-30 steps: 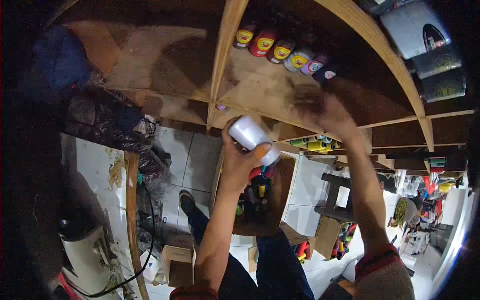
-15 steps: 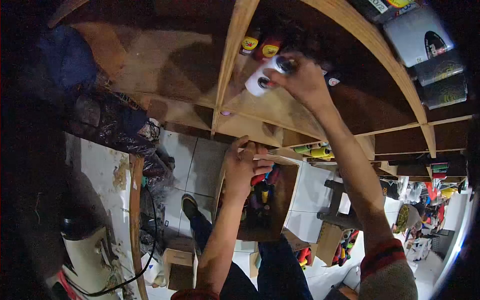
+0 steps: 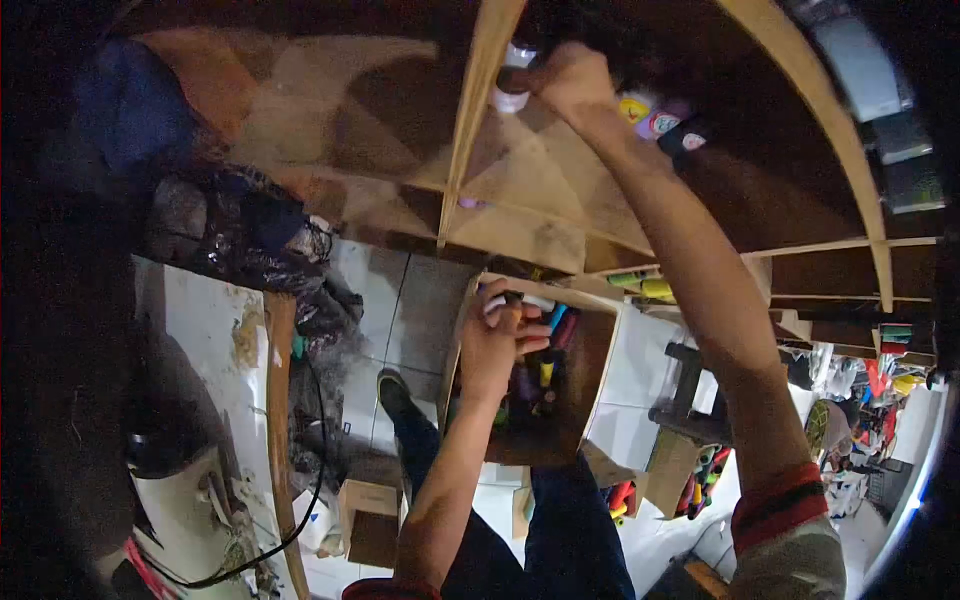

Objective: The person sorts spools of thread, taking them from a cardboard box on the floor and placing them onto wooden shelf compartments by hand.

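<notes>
My right hand (image 3: pixel 575 85) is up inside a wooden shelf compartment, its fingers closed round a white thread spool (image 3: pixel 511 101) beside the upright divider. Several labelled spools, one with a yellow label (image 3: pixel 632 109), stand to the right of that hand. Lower down, my left hand (image 3: pixel 492 345) is over an open cardboard box (image 3: pixel 600 375) of coloured thread spools. Its fingers are curled around what looks like a white spool (image 3: pixel 540 302), partly hidden by them. Blue and dark red spools (image 3: pixel 565 328) lie near those fingertips.
A wooden divider (image 3: pixel 470 130) and a curved shelf edge (image 3: pixel 815 90) border the compartment. More cardboard boxes (image 3: pixel 665 475) of spools stand on the tiled floor, near a dark stool (image 3: pixel 685 390). Wrapped spools (image 3: pixel 865 70) sit at upper right. A black cable (image 3: pixel 318 450) hangs at left.
My right hand has moved the white spool up and left, deeper into the shelf and against the divider. My left hand has shifted from the box rim to over the spools, fingers curling.
</notes>
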The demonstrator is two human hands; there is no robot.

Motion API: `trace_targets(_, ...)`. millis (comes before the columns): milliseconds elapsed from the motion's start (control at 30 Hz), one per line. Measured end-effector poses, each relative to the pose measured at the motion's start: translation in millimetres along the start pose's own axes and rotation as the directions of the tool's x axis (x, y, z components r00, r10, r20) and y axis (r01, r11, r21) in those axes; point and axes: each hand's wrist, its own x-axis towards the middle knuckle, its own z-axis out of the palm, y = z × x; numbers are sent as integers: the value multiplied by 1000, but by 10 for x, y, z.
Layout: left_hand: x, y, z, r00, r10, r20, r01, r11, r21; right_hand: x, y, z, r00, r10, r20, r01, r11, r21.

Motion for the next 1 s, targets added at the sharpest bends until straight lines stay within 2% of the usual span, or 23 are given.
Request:
trace_targets(33,-8,16,-45,999,19,-32,-18,1000,15,-21,-175,-218,960,200,196,-181,977,-112)
trace_targets(67,-26,-2,-103,998,17,-67,-15,999,29,-133,-146,-192,964,234,122,-206,956,-210)
trace_targets(100,-11,-17,-200,995,54,-85,-47,996,78,-376,-266,-396,988,135,71,-130,989,-72)
trace_targets(200,-24,-253,-684,985,122,-119,-93,969,228,-1411,210,-135,922,42,385,-173,934,312)
trace_targets(233,-10,-343,-844,984,80,-156,-34,959,282,-1749,357,13,875,-14,484,-228,870,437)
trace_targets(267,7,-474,-1013,980,48,-195,20,943,333,-2093,264,-16,716,-40,697,-513,648,564)
trace_targets(333,60,-783,-1287,968,-5,-251,120,887,446,-3032,519,521,703,-15,711,-470,741,480)
trace_targets(367,101,-961,-1405,963,-21,-268,159,849,505,-3676,790,958,545,60,836,-658,648,383)
trace_targets(400,143,-1150,-1511,959,-36,-282,195,805,560,-4025,895,1205,347,145,926,-776,599,197)
trace_targets(433,145,-1361,-1628,967,-79,-242,196,837,511,-4365,994,1447,130,222,966,-840,542,-11)
trace_targets(467,172,-1571,-1704,985,-35,-170,135,771,622,-4536,988,1599,-99,332,938,-809,522,-270)
trace_targets(533,240,-1940,-1786,1000,15,1,-10,604,797,-5574,1217,2298,227,252,941,-621,782,-59)
trace_targets(567,290,-1993,-1774,991,-136,18,39,406,913,-5760,1230,2450,368,240,898,-574,819,17)
trace_targets(600,380,-2084,-1775,985,-46,166,-157,158,975,-5935,1238,2594,501,222,836,-509,857,77)
trace_targets(633,431,-2199,-1787,945,-3,326,-324,-109,940,-5780,1083,2560,606,274,746,-531,838,123)
trace_targets(667,439,-2313,-1811,879,-14,477,-448,-365,816,-5733,932,2568,686,329,649,-551,818,168)
trace_targets(700,536,-2391,-1830,917,-183,353,-397,-470,788,-5733,865,2675,663,302,685,-474,877,73)
trace_targets(767,729,-2656,-2047,881,-187,434,-469,-468,749,-5743,793,2895,605,267,750,-286,952,-108)
trace_targets(800,800,-2758,-2132,858,-188,478,-507,-466,725,-5798,795,3024,624,234,745,-259,962,-85)
trace_targets(833,842,-2795,-2156,869,-278,410,-494,-550,673,-5870,799,3168,645,196,739,-227,972,-60)
trace_targets(867,881,-2840,-2173,856,-273,440,-510,-590,626,-5970,783,3266,659,158,735,-198,980,-34)
trace_targets(967,938,-2932,-2173,830,-275,485,-524,-679,514,-6000,683,3274,549,199,811,-157,978,-134)
trace_targets(1000,944,-2956,-2134,834,-275,477,-516,-696,500,-5933,705,3197,516,227,826,-270,958,-95)
